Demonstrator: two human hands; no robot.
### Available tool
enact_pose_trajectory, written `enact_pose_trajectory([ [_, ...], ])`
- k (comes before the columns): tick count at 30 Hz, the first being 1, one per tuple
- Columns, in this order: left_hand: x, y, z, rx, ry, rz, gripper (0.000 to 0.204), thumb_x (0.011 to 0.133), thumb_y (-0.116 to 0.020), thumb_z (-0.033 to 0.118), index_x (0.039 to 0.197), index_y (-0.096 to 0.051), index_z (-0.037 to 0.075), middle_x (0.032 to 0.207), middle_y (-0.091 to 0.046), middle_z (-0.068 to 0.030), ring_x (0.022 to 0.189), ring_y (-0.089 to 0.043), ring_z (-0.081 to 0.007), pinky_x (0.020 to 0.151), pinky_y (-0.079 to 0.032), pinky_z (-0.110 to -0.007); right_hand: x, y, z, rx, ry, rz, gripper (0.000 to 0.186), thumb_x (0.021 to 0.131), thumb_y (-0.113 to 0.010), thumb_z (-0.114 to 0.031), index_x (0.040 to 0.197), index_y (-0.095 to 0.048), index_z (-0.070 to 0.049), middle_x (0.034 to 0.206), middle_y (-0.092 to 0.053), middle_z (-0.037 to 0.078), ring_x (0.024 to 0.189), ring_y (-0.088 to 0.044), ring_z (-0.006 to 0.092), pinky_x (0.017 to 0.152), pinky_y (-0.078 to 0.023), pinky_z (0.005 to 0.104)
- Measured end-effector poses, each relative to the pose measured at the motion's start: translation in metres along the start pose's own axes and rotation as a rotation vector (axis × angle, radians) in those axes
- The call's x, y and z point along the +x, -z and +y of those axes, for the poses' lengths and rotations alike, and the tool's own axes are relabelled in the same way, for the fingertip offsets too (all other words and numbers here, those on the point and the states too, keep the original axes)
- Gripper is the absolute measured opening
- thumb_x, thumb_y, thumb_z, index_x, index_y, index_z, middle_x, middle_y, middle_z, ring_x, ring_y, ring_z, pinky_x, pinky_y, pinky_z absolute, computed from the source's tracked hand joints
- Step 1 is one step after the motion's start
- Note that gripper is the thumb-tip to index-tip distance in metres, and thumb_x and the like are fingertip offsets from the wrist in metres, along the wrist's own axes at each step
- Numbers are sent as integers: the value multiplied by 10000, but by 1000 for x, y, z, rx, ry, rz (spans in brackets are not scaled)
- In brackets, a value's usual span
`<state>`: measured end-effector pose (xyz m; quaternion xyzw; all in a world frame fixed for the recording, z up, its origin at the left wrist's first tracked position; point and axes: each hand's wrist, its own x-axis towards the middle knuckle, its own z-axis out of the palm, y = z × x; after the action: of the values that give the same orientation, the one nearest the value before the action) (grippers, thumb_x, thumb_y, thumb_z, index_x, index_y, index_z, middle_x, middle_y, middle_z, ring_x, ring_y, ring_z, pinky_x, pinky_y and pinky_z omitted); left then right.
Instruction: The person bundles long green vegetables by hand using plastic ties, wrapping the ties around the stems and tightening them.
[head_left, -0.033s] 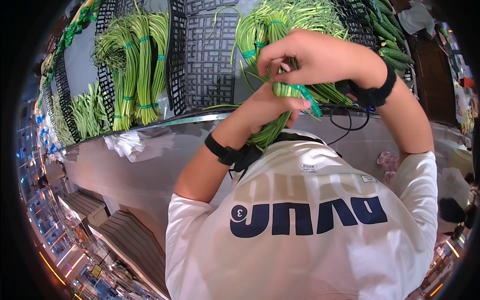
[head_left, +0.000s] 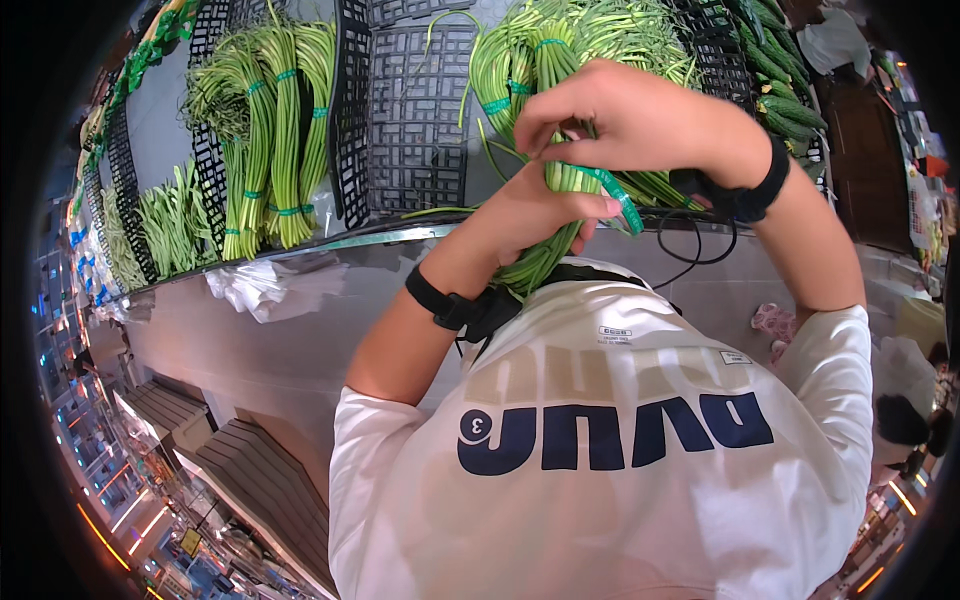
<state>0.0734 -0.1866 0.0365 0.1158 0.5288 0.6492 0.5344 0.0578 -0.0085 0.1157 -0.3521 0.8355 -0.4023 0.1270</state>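
Pretty chunky bunch of long, skinny green stems (head_left: 538, 264) on my feed, tilted and wrapped up in the left hand (head_left: 535, 208), with the darker part poking out below the palm by the wrist and a paler, lighter-green bit showing just above the thumb. The green tape (head_left: 628, 206) lay across that pale bit and curved down to the right past the thumb tip, kinda shiny, and I honestly couldn't tell from my end whether it went all the way round, since fingers covered the rest.
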Motion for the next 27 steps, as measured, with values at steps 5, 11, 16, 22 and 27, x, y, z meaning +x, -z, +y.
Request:
enact_pose_trajectory([
  [5,7,-9,-6,118,13,82,211,870,-797,177,816,-647,40,625,-602,-36,526,-587,-148,495,-440,-298,-12,-15,9,-150,-39,46,185,847,-675,-79,1021,-704,-25,954,-729,109,944,-664,299,883,-536,415],
  [11,11,-6,-16,218,-30,22,179,917,-777,159,909,-639,44,650,-591,-21,525,-565,-125,487,-427,-271,-25,-40,24,-439,-123,264,172,857,-706,-157,1005,-713,-70,972,-697,71,1034,-617,294,932,-488,412],
  [16,1,9,-9,-91,-23,-10,194,929,-758,190,946,-629,46,606,-575,-18,473,-540,-119,440,-396,-264,-34,-26,20,187,-303,951,343,1018,-605,-341,972,-661,-6,766,-626,75,731,-583,178,715,-482,363],
  [22,1,17,1,-191,24,-46,430,1026,-616,472,937,-603,51,611,-555,-54,476,-498,-153,448,-390,-276,-102,-82,12,117,-294,460,249,979,-692,-268,990,-706,-20,887,-670,119,870,-593,281,1005,-371,405],
  [27,0,18,2,-404,153,78,732,1048,-342,661,814,-630,30,525,-487,-74,408,-405,-174,421,-345,-282,-102,-82,19,180,-324,462,277,987,-679,-280,941,-693,-7,789,-636,136,797,-584,303,903,-415,412],
])
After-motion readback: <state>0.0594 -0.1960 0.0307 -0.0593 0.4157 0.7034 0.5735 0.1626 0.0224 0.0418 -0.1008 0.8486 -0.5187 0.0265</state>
